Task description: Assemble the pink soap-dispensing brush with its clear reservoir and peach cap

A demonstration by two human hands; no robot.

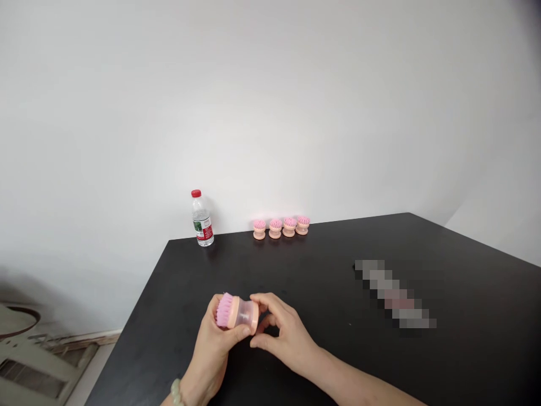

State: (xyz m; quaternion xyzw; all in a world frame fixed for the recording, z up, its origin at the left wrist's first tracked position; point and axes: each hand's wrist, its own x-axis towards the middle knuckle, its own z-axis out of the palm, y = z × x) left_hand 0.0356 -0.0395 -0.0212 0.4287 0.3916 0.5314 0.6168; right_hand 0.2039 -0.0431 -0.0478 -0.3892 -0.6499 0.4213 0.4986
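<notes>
A scrub brush [243, 314] with pink bristles, a clear middle and a peach base lies tilted on its side above the table, bristles facing left. My left hand [215, 335] is wrapped around it from the left, with the thumb along its lower side. At the base end, my right hand [287, 332] has its fingertips and thumb curved about the rim of the base. A pale green bead bracelet [176, 392] circles my left wrist.
Several similar brushes [275, 228] stand bristles up in a row along the table's back edge. To their left is a red-capped water bottle [203, 225]. A pixelated long object [393, 296] lies on the black table [321, 282] at right. A pale green chair [34, 355] stands at lower left.
</notes>
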